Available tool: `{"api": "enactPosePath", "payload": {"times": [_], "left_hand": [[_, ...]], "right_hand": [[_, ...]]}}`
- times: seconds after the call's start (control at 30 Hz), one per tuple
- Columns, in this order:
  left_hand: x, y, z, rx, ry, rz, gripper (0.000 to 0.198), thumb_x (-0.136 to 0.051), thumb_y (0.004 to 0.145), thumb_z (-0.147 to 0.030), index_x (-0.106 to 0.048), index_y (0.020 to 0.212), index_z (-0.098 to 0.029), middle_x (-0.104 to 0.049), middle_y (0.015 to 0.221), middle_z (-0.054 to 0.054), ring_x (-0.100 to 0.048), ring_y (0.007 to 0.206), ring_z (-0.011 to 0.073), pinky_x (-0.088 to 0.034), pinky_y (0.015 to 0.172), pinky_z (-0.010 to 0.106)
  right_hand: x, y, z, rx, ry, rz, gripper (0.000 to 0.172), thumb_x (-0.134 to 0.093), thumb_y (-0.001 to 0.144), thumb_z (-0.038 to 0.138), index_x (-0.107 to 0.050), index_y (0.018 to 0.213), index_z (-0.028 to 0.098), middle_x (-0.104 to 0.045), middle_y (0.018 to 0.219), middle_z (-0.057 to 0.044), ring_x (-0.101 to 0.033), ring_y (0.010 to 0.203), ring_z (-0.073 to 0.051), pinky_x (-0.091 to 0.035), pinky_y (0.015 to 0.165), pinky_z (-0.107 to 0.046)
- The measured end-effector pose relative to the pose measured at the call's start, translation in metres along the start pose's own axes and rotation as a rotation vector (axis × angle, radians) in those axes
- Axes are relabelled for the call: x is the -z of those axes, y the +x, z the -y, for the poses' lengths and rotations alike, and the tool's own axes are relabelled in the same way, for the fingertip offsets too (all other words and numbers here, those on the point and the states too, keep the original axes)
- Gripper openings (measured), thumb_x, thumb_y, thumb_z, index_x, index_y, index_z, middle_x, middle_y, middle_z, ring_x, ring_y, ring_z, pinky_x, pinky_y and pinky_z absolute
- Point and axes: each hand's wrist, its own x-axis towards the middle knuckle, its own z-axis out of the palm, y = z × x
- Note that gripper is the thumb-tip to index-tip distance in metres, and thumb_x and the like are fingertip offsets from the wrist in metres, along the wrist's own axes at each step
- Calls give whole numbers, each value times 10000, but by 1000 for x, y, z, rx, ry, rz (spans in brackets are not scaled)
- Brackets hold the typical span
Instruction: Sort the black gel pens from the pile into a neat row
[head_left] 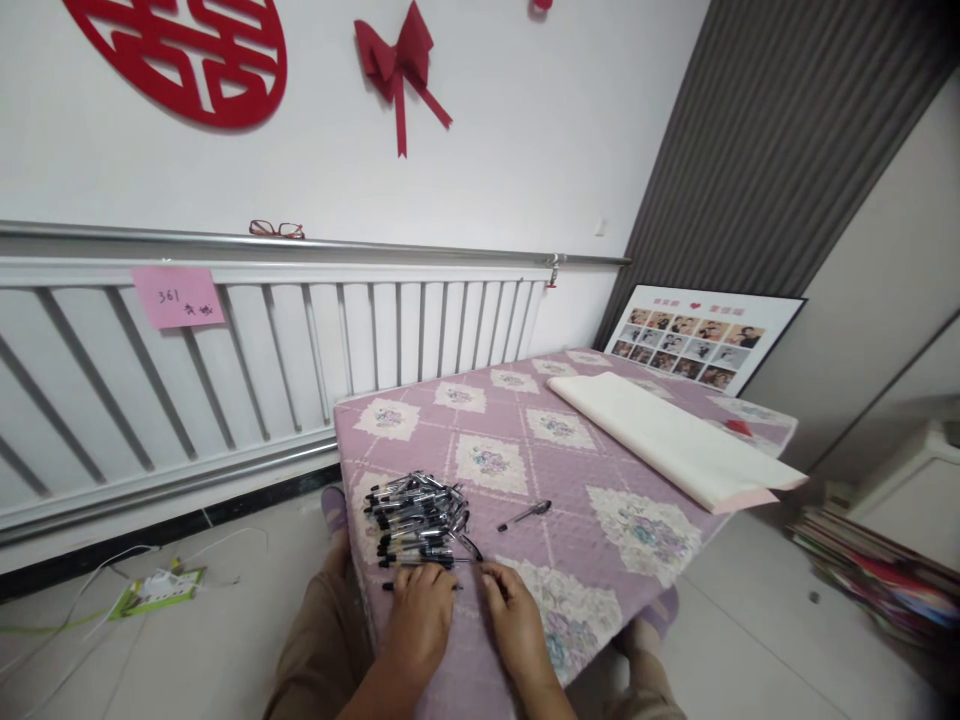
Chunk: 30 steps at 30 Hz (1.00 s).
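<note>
At far left, a power strip (159, 592) with cables lies on the floor, and a pink note (180, 297) hangs on the white radiator (75, 385). Glasses (276, 230) sit on the rail above. On the near left part of the table's purple flowered cloth (555, 485) lies a heap of pens (416, 515). Just below it, the left hand (421, 605) curls over a pen (388, 587); I cannot tell whether it grips. The right hand (514, 612) has thumb and forefinger close together at another pen's end; whether they pinch it is unclear. Beyond, one loose pen (525, 515) lies apart, then a folded white sheet (660, 435) and a photo board (690, 340).
</note>
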Motion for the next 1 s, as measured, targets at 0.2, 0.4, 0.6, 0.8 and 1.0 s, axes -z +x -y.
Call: {"api": "enactPosePath", "payload": {"times": [0.2,0.4,0.6,0.8,1.0], "left_hand": [[-7,5,-14,3,-92,-37,275,-407,902,-144,-619,1017,-276,-629,989,-1,-532,974,178,-290,901,332],[-7,4,-14,16,-82,-73,281,-416,901,-148,-615,1053,-275,-620,1027,5,-525,1000,171,-293,923,327],[-9,4,-12,23,-88,-95,281,-442,887,-124,-615,1038,-284,-618,1018,-14,-524,992,157,-294,920,317],[-6,4,-13,19,-100,-79,276,-432,882,-124,-618,1029,-266,-613,1026,5,-514,1006,171,-288,939,336],[-1,3,-15,3,-91,-30,254,-441,887,-155,-616,1034,-266,-611,1039,11,-513,1012,177,-291,945,345]], "right_hand": [[7,2,2,-61,150,-1,273,-530,793,424,-668,863,199,-710,862,-65,-642,836,-226,-492,804,-323],[9,2,7,-68,186,100,240,-552,789,397,-667,862,199,-709,888,-62,-644,858,-220,-478,826,-319],[11,1,5,-58,204,164,248,-564,788,396,-675,892,200,-714,904,-58,-646,854,-214,-480,815,-312],[10,1,10,-44,188,176,219,-573,770,385,-677,854,211,-713,865,-51,-643,838,-217,-485,800,-317],[9,0,12,-27,163,228,212,-569,768,382,-679,823,209,-707,841,-50,-635,821,-210,-489,765,-307]]}}
